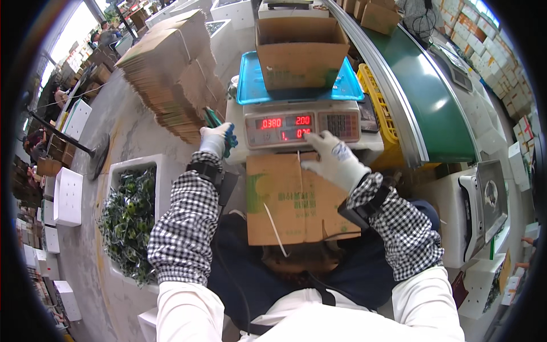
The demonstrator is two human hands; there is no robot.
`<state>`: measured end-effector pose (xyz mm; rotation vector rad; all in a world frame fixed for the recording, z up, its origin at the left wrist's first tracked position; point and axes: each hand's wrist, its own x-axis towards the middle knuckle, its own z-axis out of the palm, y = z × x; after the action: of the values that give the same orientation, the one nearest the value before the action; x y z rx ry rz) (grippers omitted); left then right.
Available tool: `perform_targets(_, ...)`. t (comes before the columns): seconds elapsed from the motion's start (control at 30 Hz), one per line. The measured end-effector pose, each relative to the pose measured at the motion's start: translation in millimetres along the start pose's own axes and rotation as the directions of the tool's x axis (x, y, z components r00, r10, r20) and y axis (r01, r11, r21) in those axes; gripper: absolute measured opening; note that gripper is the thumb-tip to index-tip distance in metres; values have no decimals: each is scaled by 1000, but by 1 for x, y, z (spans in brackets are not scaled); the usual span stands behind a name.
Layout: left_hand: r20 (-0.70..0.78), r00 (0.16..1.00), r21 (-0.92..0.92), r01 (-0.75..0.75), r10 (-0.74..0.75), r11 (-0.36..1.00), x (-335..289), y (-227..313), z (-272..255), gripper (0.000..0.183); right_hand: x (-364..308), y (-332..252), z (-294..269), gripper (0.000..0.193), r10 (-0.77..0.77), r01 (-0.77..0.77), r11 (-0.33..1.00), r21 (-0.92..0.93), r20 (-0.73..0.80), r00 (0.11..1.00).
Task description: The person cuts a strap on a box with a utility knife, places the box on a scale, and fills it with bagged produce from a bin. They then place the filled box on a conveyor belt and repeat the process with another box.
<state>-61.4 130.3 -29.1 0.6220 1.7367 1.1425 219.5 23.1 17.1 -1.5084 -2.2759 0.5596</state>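
My left hand [215,140], in a white glove with a blue-green palm, is closed around narrow dark green pieces [211,117] that look like leaves or stems. It is just left of a digital scale [254,137] with lit red figures. My right hand [337,162], also gloved in white, has its fingers apart over the scale's lower front edge, by the display; whether a fingertip touches it I cannot tell. An open cardboard box [302,60] stands in the blue tray [250,85] on the scale. Below, a printed cardboard box [290,199] with a white strap lies between my knees.
At my left is a white foam box [163,182] holding leafy greens [130,225]. Behind it rises a tall stack of flattened cartons [176,68]. Right of the scale are a yellow crate [377,108] and a green conveyor belt [430,97]. Another scale [484,199] is at far right.
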Motion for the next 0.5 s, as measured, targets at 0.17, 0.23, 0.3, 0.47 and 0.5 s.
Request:
perform_targets(0.17, 32, 994, 406, -107, 103, 908, 57, -39, 8, 50, 17, 1, 28, 40, -59, 77, 983, -167, 107, 993)
perform_targets(0.23, -22, 997, 428, -63, 80, 901, 51, -47, 30, 48, 22, 17, 34, 26, -88, 128, 952, -279, 149, 985)
perform_targets(0.3, -61, 992, 340, -84, 111, 937, 70, -59, 19, 39, 31, 17, 43, 21, -134, 176, 941, -290, 157, 978)
perform_targets(0.47, -173, 984, 5, -48, 48, 999, 57, -48, 32, 29, 35, 24, 13, 13, -139, 124, 942, -311, -25, 990)
perform_targets(0.5, -297, 950, -103, -126, 90, 987, 74, -51, 12, 28, 40, 15, 6, 12, -213, 167, 927, -336, -105, 971)
